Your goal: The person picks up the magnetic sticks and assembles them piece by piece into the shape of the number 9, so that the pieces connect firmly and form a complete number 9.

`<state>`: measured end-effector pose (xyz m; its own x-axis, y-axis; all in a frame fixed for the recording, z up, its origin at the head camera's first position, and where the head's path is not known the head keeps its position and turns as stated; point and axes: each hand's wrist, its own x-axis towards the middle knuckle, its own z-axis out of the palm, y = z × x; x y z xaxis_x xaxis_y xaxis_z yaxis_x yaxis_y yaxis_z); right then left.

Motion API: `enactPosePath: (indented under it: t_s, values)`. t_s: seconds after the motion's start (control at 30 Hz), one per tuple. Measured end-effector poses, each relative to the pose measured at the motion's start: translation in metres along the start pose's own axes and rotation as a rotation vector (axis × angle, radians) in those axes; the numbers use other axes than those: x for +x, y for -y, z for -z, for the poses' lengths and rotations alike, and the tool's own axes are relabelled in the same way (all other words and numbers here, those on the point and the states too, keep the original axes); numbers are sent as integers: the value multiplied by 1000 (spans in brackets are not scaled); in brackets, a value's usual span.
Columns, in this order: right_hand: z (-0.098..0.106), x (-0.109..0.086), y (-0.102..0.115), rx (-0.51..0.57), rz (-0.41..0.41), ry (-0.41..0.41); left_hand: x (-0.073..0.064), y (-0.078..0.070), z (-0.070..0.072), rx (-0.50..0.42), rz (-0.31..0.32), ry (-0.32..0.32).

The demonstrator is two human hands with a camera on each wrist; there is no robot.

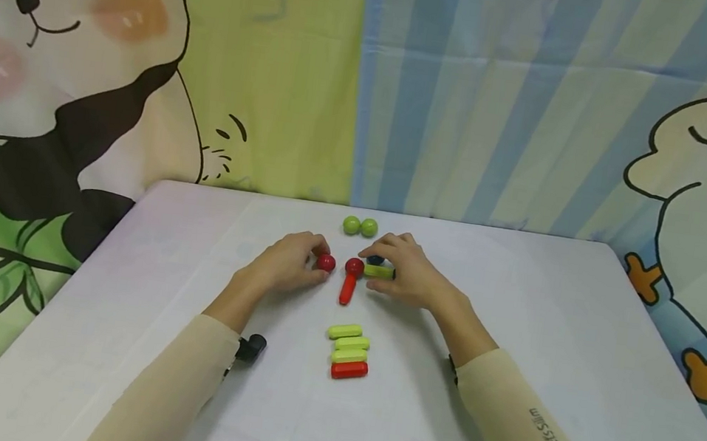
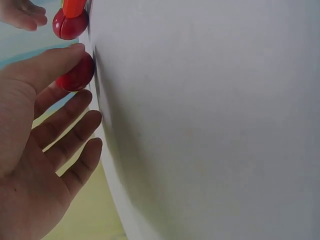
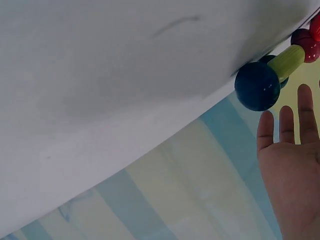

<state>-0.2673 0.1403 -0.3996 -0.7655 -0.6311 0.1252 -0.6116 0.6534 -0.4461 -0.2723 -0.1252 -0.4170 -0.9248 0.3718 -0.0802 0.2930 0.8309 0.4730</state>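
Observation:
My left hand (image 1: 290, 260) pinches a glossy red ball (image 1: 325, 262) between thumb and forefinger, low over the white table; its other fingers are spread in the left wrist view. Just right of it, a second red ball (image 1: 355, 267) has a red stick (image 1: 347, 290) pointing toward me and a yellow-green stick (image 1: 379, 271) pointing right. A dark blue ball (image 3: 257, 86) sits at that green stick's outer end, and another blue ball (image 1: 375, 259) shows behind the stick. Around these pieces my right hand (image 1: 410, 273) is held with its fingers extended, gripping nothing.
Two green balls (image 1: 360, 227) lie side by side near the table's far edge. Closer to me, several yellow-green sticks (image 1: 351, 343) and one red stick (image 1: 349, 370) lie in a column on the white table (image 1: 110, 337). A printed cloth (image 1: 477, 95) hangs behind the table.

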Motion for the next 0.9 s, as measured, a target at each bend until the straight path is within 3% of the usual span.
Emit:
enactPosePath:
  t_s: [0.23,0.4,0.73,0.9]
  values:
    - [-5,3,5,-89,23,39,-14,-2,4,-13,-50,30]
    - [-4,3,8,-128,21,53,-19,-12,4,-65,-96,53]
    - [-10,5,14,-134,67,69,-36,-25,4,-14,-105,154]
    - [-13,8,18,-153,124,67,-41,-26,3,-6,-124,159]
